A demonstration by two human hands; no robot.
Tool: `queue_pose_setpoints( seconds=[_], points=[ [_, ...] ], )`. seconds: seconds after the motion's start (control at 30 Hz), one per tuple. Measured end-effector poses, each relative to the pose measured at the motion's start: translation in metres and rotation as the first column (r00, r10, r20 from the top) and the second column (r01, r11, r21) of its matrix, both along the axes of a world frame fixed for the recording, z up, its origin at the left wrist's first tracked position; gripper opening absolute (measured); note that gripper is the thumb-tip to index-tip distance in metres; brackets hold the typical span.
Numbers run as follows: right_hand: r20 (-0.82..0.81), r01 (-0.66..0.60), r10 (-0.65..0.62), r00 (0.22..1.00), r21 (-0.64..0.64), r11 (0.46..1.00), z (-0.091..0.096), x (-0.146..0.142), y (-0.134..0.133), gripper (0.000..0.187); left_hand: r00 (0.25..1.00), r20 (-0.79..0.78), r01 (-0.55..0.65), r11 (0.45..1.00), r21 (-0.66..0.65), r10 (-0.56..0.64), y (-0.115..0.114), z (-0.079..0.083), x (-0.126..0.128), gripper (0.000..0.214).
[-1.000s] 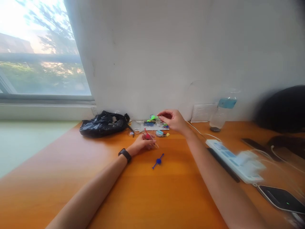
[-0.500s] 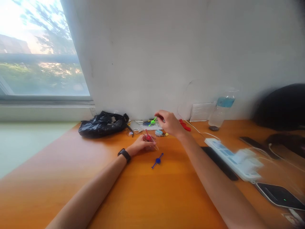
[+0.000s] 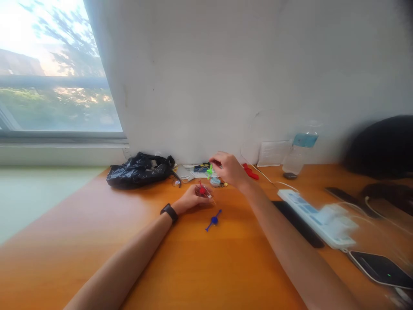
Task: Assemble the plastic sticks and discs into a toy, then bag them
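Observation:
Low over the middle of the desk, my left hand [image 3: 191, 198] is closed around a small clear item with thin pale edges, its exact kind unclear. A red plastic piece [image 3: 202, 189] with thin arms stands within that grip. Above and to the right, my right hand [image 3: 227, 168] pinches a bright green plastic piece [image 3: 209, 171] by its upper end, so that it hangs down. On the desk nearer to me lies a blue piece [image 3: 214, 220], round in the middle with a thin arm on either side. A black band is on my left wrist.
At the back left sits a black plastic bag [image 3: 138, 171]. Small tools and parts [image 3: 201, 168] lie along the wall, with a red object [image 3: 250, 171] beside them. To the right are a power strip [image 3: 309, 215], a bottle [image 3: 298, 155] and a phone [image 3: 380, 267].
The green piece has turned from slanted to nearly upright in my right hand's pinch. My left hand stays almost in place with the red piece. The whole view has shifted slightly.

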State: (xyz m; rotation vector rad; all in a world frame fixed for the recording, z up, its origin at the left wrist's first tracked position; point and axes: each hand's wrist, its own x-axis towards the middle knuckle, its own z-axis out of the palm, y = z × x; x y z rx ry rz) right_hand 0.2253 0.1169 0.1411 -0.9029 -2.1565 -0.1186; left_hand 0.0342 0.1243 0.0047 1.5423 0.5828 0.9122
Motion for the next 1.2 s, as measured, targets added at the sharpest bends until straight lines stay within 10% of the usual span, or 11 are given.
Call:
queue_pose_setpoints(
  seconds=[0.53, 1.2],
  points=[
    [0.416, 0.138, -0.059, 0.907, -0.163, 0.977, 0.005, -0.009, -0.021, 0.026, 1.0, 0.003, 0.017, 1.0, 0.003, -0.017, -0.008, 0.003, 0.002, 0.042],
    [0.249, 0.176, -0.147, 0.957, -0.1, 0.979, -0.003, -0.009, -0.011, 0.023, 0.998, -0.052, -0.044, 0.999, -0.028, 0.043, -0.006, -0.001, 0.002, 0.047]
  ],
)
